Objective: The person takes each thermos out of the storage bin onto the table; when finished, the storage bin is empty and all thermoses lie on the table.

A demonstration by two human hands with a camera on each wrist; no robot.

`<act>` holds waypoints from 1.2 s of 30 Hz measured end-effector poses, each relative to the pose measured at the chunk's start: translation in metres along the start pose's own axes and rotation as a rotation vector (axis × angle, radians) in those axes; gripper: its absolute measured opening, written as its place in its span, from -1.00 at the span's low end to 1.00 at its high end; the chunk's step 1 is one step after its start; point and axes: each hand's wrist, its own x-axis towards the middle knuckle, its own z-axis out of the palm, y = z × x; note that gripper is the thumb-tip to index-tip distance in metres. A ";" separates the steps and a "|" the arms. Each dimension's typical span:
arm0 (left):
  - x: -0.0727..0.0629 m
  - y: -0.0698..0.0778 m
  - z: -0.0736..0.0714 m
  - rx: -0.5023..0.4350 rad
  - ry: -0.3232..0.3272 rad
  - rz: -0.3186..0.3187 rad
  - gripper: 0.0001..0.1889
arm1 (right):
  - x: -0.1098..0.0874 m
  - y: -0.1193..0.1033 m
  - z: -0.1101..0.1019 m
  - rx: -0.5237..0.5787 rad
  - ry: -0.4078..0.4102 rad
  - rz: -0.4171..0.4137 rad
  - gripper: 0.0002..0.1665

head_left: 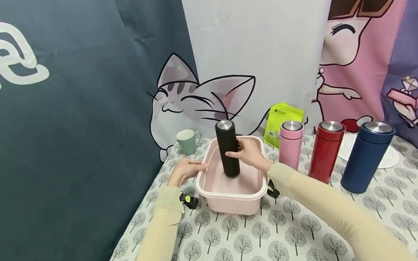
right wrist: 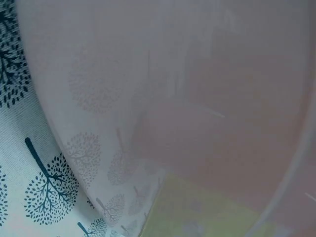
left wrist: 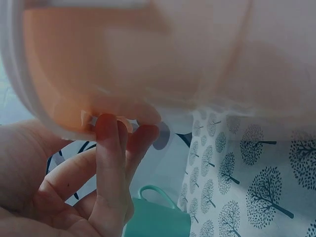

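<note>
A pale pink basin (head_left: 233,205) stands on the table. Upright inside its walls is a black thermos bottle (head_left: 227,149) with a silver-topped lid. My right hand (head_left: 250,154) grips the bottle from the right, its thumb across the near side. Whether the bottle's base touches the basin floor I cannot tell. At the basin's left rim, my left hand (head_left: 186,170) holds the edge, with fingertips (left wrist: 109,129) against the outer wall in the left wrist view. The basin wall (right wrist: 222,113) fills most of the right wrist view and hides the right hand.
Right of the basin stand a pink bottle (head_left: 291,146), a red bottle (head_left: 326,152) and a blue bottle (head_left: 367,158). White round mats (head_left: 388,156) lie behind the blue one. A yellow-green bag (head_left: 282,121) and a green mug (head_left: 187,142) stand toward the back.
</note>
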 end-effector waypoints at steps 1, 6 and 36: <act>-0.001 0.000 0.000 -0.001 0.004 -0.001 -0.59 | 0.000 -0.001 0.000 -0.002 0.003 -0.009 -0.41; -0.002 0.000 0.000 -0.003 0.011 0.001 -0.61 | -0.002 -0.005 -0.001 0.028 0.032 -0.012 -0.40; -0.004 0.004 0.003 0.001 0.065 -0.009 -0.59 | -0.056 -0.061 -0.077 0.219 0.032 -0.047 -0.38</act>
